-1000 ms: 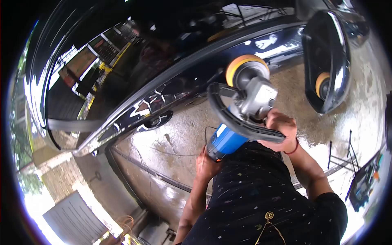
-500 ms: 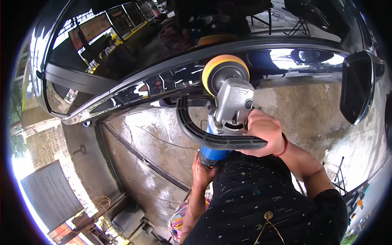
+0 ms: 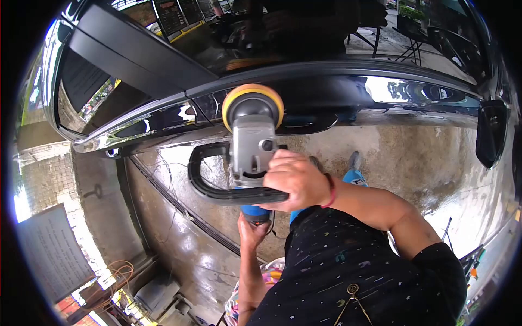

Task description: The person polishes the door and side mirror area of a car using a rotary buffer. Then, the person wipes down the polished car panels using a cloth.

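A car polisher point(image 3: 254, 144) with a silver head, blue body and black loop handle is held in both my hands. My right hand point(image 3: 296, 179) is wrapped round the right side of the loop handle. Lower down, my left hand point(image 3: 253, 231) grips the rear end of the blue body. The round yellow-orange pad point(image 3: 253, 91) is against the black car door point(image 3: 321, 92), just below the window. Beside the pad, to the right, is the door handle point(image 3: 310, 124).
The side mirror point(image 3: 492, 133) sticks out at the right. Cables point(image 3: 185, 212) run over the wet concrete floor point(image 3: 380, 157). A printed board point(image 3: 54, 252) stands at lower left, near coiled orange cord point(image 3: 120, 274). My shoe point(image 3: 354, 159) shows beneath the door.
Both hands have carried the polisher left and slightly down along the door, turning its head more upright. The view has shifted too, and the door handle now shows. Both grips stay the same.
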{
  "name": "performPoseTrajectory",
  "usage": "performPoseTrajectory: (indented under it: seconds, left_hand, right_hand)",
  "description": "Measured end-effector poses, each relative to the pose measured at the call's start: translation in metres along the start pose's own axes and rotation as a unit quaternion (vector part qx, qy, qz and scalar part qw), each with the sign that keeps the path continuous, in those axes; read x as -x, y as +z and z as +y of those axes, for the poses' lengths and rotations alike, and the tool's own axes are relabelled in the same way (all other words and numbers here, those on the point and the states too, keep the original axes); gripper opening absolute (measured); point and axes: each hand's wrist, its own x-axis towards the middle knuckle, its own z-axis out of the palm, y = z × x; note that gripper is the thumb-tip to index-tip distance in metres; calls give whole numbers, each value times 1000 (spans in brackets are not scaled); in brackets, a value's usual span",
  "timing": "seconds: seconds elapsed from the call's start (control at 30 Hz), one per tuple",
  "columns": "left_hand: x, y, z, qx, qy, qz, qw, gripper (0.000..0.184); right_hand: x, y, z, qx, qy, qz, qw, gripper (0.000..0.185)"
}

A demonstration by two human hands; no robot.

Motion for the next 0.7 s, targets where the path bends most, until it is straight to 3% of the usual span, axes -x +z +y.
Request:
performPoseTrajectory:
  seconds: [0.03,0.17,0.37,0.5,0.63,0.67,0.7]
  left_hand:
    - [-6,-6,-20,33,-33,-1,999,49]
    - [-19,-25,-35,21,22,26,999,38]
    - [-18,-8,-26,14,53,58,997,26]
    - [-10,20,-30,31,38,3,999,35]
    - [-6,57,-22,-37,74,-42,996,46]
    - [-5,68,-9,-53,133,-28,989,37]
    - [-4,77,4,-55,134,-29,989,37]
  right_hand:
    - [-9,14,1,5,-6,-6,1000,40]
    - [-38,56,5,-1,-11,-62,998,38]
    - [-39,68,5,-13,-10,-47,999,39]
    - [5,25,1,21,5,-57,998,39]
    - [51,-36,-10,44,31,9,998,40]
    - [63,-52,-12,50,41,16,998,39]
    - [76,-69,-14,55,51,22,997,38]
